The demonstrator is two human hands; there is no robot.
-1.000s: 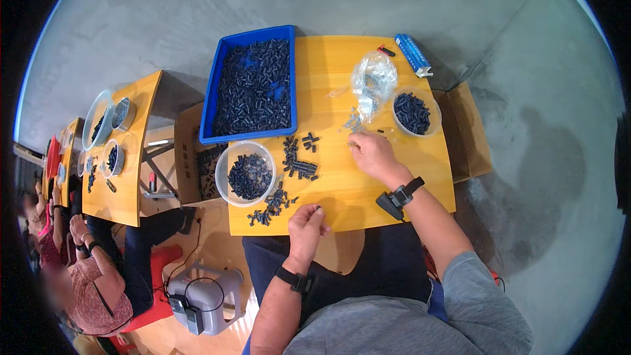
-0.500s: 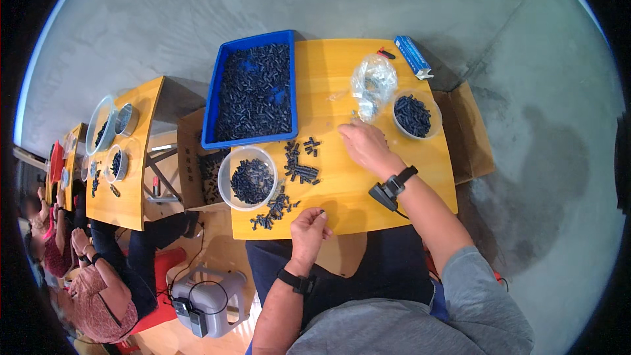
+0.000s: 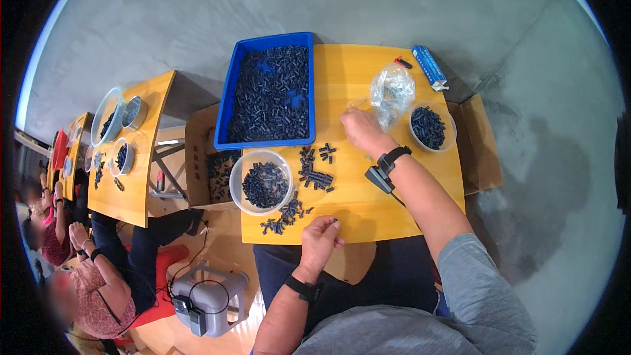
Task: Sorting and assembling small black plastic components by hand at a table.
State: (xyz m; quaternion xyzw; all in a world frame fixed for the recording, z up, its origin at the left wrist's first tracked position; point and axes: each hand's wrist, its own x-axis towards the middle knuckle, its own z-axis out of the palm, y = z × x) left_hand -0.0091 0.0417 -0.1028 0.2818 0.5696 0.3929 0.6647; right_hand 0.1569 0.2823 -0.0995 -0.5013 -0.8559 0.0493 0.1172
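Observation:
My left hand [image 3: 319, 243] is closed at the table's near edge, pinching a small dark piece [image 3: 336, 223] between thumb and fingertips. Farther out, my right hand [image 3: 363, 131] is bent down over the tabletop beside a clear plastic bag [image 3: 392, 91]. Its fingertips are drawn together, and whatever they hold is hidden. Left of the hands lie short dark cylindrical pieces [image 3: 318, 179], partly lined up, and a loose heap of smaller dark pieces [image 3: 287, 215]. A round clear tub [image 3: 234, 190] of dark pieces stands beside them.
A blue tray [image 3: 222, 108] full of dark pieces fills the far left of the yellow table [image 3: 358, 59]. At right stand another tub [image 3: 451, 133], a blue-white box [image 3: 428, 68] and a red-black tool [image 3: 403, 62]. Cardboard boxes [image 3: 485, 144] flank the table. Other people sit at left.
The whole view has shifted, so the table appears farther right. Relative to the table, my right hand has moved left and slightly away from me. My left hand keeps its pinch near the edge.

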